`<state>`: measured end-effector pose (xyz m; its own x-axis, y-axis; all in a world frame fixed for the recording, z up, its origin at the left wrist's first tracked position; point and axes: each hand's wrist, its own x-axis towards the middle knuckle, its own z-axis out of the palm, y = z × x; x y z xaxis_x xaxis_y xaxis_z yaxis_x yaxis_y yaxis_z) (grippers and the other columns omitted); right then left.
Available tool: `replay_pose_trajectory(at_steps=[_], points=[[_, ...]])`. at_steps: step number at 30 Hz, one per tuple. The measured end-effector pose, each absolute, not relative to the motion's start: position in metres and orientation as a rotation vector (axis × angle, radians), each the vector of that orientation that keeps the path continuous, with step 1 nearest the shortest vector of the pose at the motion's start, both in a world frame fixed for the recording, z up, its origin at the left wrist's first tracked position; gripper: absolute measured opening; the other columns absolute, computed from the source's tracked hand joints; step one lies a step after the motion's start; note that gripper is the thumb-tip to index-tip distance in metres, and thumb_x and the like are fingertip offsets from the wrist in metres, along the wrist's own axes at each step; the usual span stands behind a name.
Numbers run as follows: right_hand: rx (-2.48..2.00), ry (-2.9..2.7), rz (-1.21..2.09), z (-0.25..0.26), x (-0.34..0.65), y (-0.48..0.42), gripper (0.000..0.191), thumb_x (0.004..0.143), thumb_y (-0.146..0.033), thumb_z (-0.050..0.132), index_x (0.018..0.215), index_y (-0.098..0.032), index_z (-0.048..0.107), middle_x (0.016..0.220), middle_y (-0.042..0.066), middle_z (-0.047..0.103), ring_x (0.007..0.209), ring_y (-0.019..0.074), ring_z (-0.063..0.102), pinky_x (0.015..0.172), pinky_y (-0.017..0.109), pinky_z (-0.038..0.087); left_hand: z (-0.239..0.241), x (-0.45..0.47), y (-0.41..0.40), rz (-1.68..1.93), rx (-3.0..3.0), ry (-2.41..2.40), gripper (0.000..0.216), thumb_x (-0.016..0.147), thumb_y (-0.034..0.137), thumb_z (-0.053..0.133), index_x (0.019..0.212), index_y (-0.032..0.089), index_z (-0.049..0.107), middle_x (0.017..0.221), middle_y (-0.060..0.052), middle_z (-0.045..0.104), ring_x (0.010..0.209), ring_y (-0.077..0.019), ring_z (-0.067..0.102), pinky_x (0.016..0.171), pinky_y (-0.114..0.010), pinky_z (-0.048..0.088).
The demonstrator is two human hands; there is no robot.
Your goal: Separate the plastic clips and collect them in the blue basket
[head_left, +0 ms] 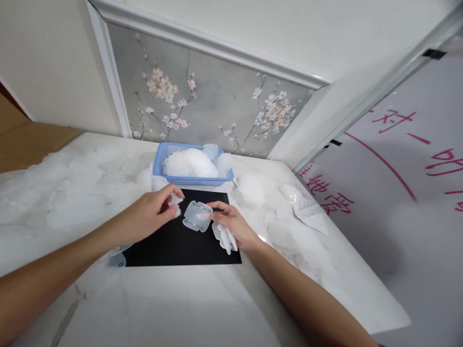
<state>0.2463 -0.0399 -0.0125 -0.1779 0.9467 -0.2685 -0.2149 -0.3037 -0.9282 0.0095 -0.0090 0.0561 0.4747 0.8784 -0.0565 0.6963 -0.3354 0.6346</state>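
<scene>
My right hand (237, 226) pinches a translucent, roughly square plastic piece (196, 217) with notched edges between thumb and forefinger. Several more whitish pieces (226, 238) are tucked beneath its other fingers. To the left, my left hand (142, 217) is curled, with its fingertips closed around a small whitish translucent piece (176, 199) whose full shape is partly hidden. Both hands are above a black mat (181, 248), and the two held pieces are apart. Similar translucent pieces (118, 258) lie at the mat's near left corner.
Behind the mat stands a blue basket (184, 181) containing white, fluffy-looking material (191, 163) and translucent pieces. Whitish heaps cover the table's left side (75, 193) and right side (289, 231). A clear plastic bag (307, 209) lies near the right edge, beside a whiteboard (408, 231).
</scene>
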Motion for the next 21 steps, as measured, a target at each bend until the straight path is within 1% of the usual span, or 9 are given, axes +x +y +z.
replay_pose_trajectory(at_steps=[2, 4, 6, 8, 11, 14, 16, 19, 21], points=[[-1.178, -0.953, 1.622, -0.011, 0.249, -0.041, 0.036, 0.064, -0.033, 0.079, 0.094, -0.018, 0.066, 0.049, -0.007, 0.053, 0.039, 0.006, 0.037, 0.038, 0.019, 0.026, 0.045, 0.013, -0.01, 0.452, 1.81, 1.24, 0.039, 0.088, 0.035, 0.047, 0.125, 0.025, 0.045, 0.069, 0.005, 0.06, 0.059, -0.018, 0.06, 0.06, -0.03, 0.046], [-1.195, -0.933, 1.609, -0.01, 0.253, -0.041, 0.034, 0.064, -0.033, 0.078, 0.092, -0.018, 0.066, 0.047, -0.009, 0.05, 0.038, 0.0062, 0.035, 0.038, 0.02, 0.026, 0.034, 0.017, -0.011, 0.515, 1.579, 1.202, 0.053, 0.085, 0.032, 0.05, 0.136, 0.024, 0.035, 0.069, 0.006, 0.063, 0.067, -0.0197, 0.066, 0.07, -0.034, 0.051], [-1.207, -0.917, 1.578, -0.012, 0.257, -0.04, 0.029, 0.065, -0.034, 0.077, 0.087, -0.019, 0.065, 0.045, -0.009, 0.047, 0.037, 0.0067, 0.034, 0.038, 0.021, 0.025, 0.025, 0.022, -0.012, 0.529, 1.376, 1.13, 0.056, 0.082, 0.029, 0.056, 0.135, 0.023, 0.039, 0.083, 0.001, 0.07, 0.085, -0.0217, 0.07, 0.084, -0.037, 0.052], [-1.202, -0.896, 1.507, -0.016, 0.261, -0.038, 0.023, 0.066, -0.034, 0.076, 0.081, -0.02, 0.065, 0.046, -0.009, 0.046, 0.038, 0.0073, 0.035, 0.038, 0.021, 0.025, 0.021, 0.025, -0.013, 0.501, 1.177, 1.015, 0.049, 0.079, 0.025, 0.061, 0.126, 0.022, 0.049, 0.105, -0.004, 0.072, 0.104, -0.024, 0.069, 0.095, -0.039, 0.051], [-1.103, -0.865, 1.432, -0.022, 0.263, -0.033, 0.016, 0.069, -0.034, 0.07, 0.073, -0.02, 0.064, 0.051, -0.006, 0.049, 0.042, 0.0077, 0.035, 0.041, 0.022, 0.025, 0.02, 0.027, -0.014, 0.467, 0.94, 0.863, 0.046, 0.079, 0.021, 0.062, 0.123, 0.02, 0.054, 0.119, -0.009, 0.07, 0.113, -0.0274, 0.067, 0.102, -0.043, 0.048], [-0.988, -0.896, 1.435, -0.025, 0.263, -0.03, 0.03, 0.076, -0.041, 0.064, 0.056, -0.02, 0.055, 0.056, -0.002, 0.053, 0.047, 0.0097, 0.038, 0.046, 0.025, 0.031, 0.021, 0.025, -0.01, 0.473, 0.807, 0.766, 0.044, 0.086, 0.028, 0.059, 0.128, 0.019, 0.053, 0.118, -0.011, 0.071, 0.113, -0.0295, 0.067, 0.104, -0.048, 0.046], [-0.958, -0.918, 1.417, -0.025, 0.262, -0.03, 0.044, 0.079, -0.046, 0.063, 0.048, -0.021, 0.045, 0.053, -0.001, 0.048, 0.048, 0.0106, 0.038, 0.048, 0.026, 0.033, 0.02, 0.025, -0.008, 0.474, 0.752, 0.738, 0.043, 0.092, 0.038, 0.054, 0.129, 0.017, 0.054, 0.118, -0.013, 0.072, 0.114, -0.0307, 0.066, 0.105, -0.05, 0.045], [-0.933, -0.943, 1.431, -0.022, 0.261, -0.034, 0.051, 0.079, -0.049, 0.068, 0.046, -0.022, 0.04, 0.046, -0.005, 0.036, 0.044, 0.0098, 0.031, 0.045, 0.026, 0.03, 0.018, 0.024, -0.005, 0.471, 0.712, 0.707, 0.046, 0.095, 0.045, 0.049, 0.129, 0.014, 0.055, 0.121, -0.016, 0.07, 0.118, -0.0326, 0.064, 0.107, -0.052, 0.042], [-0.927, -0.957, 1.438, -0.02, 0.259, -0.037, 0.051, 0.076, -0.046, 0.073, 0.046, -0.021, 0.04, 0.047, -0.005, 0.037, 0.047, 0.0103, 0.039, 0.046, 0.026, 0.034, 0.016, 0.024, -0.005, 0.468, 0.706, 0.683, 0.047, 0.095, 0.047, 0.049, 0.128, 0.014, 0.055, 0.123, -0.017, 0.069, 0.119, -0.0336, 0.062, 0.108, -0.053, 0.04]])
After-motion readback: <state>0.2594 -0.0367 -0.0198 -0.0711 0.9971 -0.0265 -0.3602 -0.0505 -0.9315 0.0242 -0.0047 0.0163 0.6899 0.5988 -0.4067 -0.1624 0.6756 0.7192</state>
